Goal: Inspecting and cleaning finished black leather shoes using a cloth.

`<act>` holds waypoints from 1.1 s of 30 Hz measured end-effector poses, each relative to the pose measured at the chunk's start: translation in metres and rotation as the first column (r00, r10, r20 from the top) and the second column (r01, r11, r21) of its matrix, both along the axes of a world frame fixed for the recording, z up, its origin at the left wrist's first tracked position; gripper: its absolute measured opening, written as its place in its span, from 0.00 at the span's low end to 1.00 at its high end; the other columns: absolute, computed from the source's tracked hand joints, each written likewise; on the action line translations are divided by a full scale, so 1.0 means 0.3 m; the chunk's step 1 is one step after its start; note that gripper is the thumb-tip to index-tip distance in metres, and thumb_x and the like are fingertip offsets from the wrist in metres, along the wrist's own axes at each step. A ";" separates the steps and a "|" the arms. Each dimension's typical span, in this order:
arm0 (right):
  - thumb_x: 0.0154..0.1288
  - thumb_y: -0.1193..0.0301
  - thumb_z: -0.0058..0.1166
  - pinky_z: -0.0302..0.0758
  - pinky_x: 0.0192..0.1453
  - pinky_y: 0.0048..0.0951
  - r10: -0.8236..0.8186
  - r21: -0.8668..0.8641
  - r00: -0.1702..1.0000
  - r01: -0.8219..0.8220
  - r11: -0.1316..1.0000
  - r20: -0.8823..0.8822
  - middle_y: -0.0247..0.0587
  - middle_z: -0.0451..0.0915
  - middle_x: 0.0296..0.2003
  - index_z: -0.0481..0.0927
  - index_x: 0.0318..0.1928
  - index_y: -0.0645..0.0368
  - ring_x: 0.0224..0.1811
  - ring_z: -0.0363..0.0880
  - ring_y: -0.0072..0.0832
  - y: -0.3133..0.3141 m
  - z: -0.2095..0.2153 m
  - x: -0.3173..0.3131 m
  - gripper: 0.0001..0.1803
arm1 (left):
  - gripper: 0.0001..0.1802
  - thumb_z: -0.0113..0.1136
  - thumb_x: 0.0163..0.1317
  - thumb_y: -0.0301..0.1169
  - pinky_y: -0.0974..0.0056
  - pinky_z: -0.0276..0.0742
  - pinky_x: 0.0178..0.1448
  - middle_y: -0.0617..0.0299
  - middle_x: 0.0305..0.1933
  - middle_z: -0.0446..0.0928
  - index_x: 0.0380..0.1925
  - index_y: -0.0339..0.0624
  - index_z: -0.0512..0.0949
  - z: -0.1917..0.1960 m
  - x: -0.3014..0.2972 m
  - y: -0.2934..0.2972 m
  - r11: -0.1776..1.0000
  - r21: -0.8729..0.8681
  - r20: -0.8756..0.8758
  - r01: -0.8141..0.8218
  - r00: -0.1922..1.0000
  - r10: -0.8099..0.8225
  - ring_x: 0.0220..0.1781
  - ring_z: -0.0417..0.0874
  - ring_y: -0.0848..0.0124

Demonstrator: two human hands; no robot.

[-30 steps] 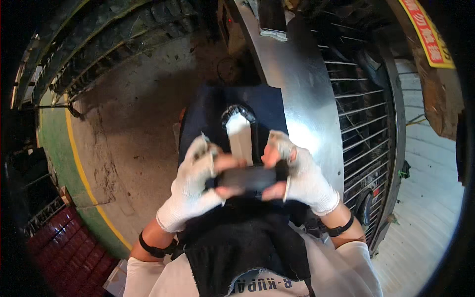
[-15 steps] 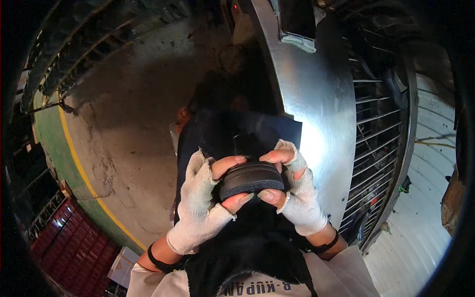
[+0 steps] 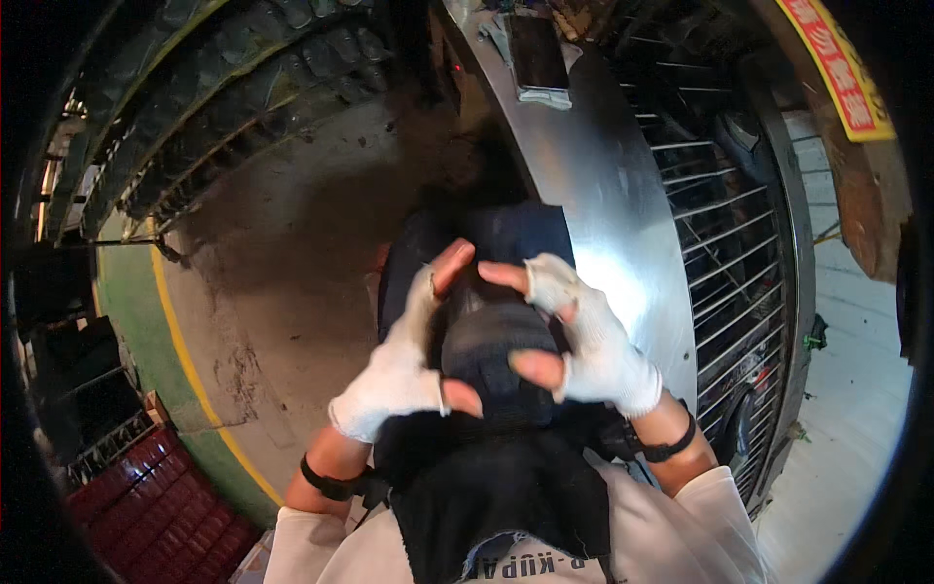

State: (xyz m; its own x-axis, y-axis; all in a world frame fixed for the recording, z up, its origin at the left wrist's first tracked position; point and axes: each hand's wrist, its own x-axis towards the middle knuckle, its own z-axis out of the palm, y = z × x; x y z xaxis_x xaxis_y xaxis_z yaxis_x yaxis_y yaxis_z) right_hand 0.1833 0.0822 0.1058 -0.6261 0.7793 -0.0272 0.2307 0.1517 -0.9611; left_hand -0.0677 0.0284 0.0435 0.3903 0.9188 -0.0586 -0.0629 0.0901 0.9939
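Both hands have risen closer to my face, and the dark rounded rubbery piece (image 3: 486, 360) now stands more on end between them than half a second ago. My left hand (image 3: 394, 375), in a white fingerless glove, cups its left side; my right hand (image 3: 593, 346) closes thumb and fingers on its right: both grips shut on it. I judge the handling mid-way, the piece not yet set anywhere. Beside me runs a shiny curved metal table (image 3: 603, 224) with a dark flat phone-like slab (image 3: 538, 54); a wire grille (image 3: 739, 234) lies beyond. Nothing blocks my hands.
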 end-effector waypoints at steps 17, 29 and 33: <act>0.71 0.58 0.70 0.82 0.63 0.28 -0.452 -0.837 0.834 -0.019 0.546 -0.315 0.42 0.86 0.58 0.78 0.68 0.64 0.57 0.86 0.26 -0.422 0.035 0.079 0.34 | 0.45 0.75 0.66 0.36 0.52 0.61 0.84 0.42 0.83 0.62 0.80 0.39 0.65 0.311 0.190 -0.122 0.798 0.271 0.029 -0.538 0.834 0.552 0.83 0.66 0.52; 0.69 0.67 0.70 0.83 0.58 0.31 -0.730 -0.651 0.664 0.484 0.585 -0.162 0.41 0.90 0.47 0.89 0.50 0.62 0.49 0.87 0.27 -0.472 -0.116 0.374 0.15 | 0.37 0.57 0.79 0.50 0.59 0.76 0.69 0.52 0.76 0.72 0.80 0.40 0.66 0.131 0.308 -0.054 0.934 0.353 -0.094 0.043 0.996 -0.011 0.72 0.76 0.63; 0.60 0.56 0.76 0.79 0.56 0.30 -0.765 -0.487 0.618 0.732 0.476 0.183 0.40 0.85 0.50 0.81 0.59 0.68 0.51 0.82 0.25 -0.540 0.000 0.848 0.35 | 0.21 0.55 0.83 0.43 0.69 0.80 0.46 0.62 0.45 0.86 0.57 0.34 0.84 -0.009 0.231 -0.159 0.963 -0.178 -0.157 0.201 0.961 -0.229 0.42 0.83 0.76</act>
State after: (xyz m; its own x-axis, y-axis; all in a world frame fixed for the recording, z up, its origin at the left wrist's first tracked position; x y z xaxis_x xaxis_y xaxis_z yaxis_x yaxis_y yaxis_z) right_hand 0.4376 -0.0797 0.1059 0.1760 0.8377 -0.5169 -0.0203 -0.5219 -0.8528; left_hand 0.0017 -0.0194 0.0408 0.5484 0.7873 -0.2819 0.1484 0.2401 0.9593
